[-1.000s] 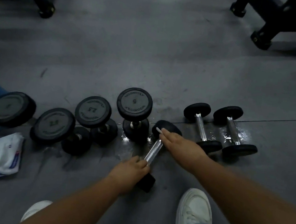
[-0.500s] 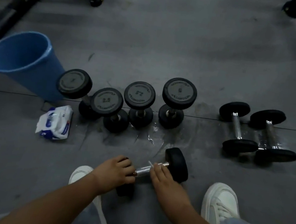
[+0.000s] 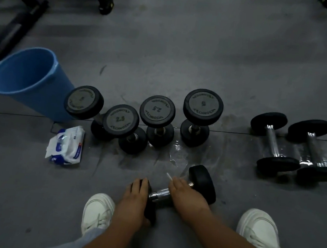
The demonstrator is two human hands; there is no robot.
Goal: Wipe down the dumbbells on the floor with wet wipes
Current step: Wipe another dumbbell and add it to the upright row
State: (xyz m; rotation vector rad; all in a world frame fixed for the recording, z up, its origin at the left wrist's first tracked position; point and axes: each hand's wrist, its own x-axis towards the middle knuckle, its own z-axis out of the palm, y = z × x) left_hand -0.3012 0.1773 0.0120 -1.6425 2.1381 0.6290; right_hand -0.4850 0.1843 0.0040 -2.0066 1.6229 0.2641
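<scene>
Fingers (image 3: 139, 184) of the left hand (image 3: 134, 200) have shifted to grip the dumbbell (image 3: 203, 180) by its left end, baring the handle (image 3: 160, 193) for the wipe (image 3: 168, 176) pinched in the right hand (image 3: 188, 199).

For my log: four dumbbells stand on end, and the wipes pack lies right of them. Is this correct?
No. The wipes pack lies left of the four standing dumbbells, as the head view shows; they do stand on end.
</scene>
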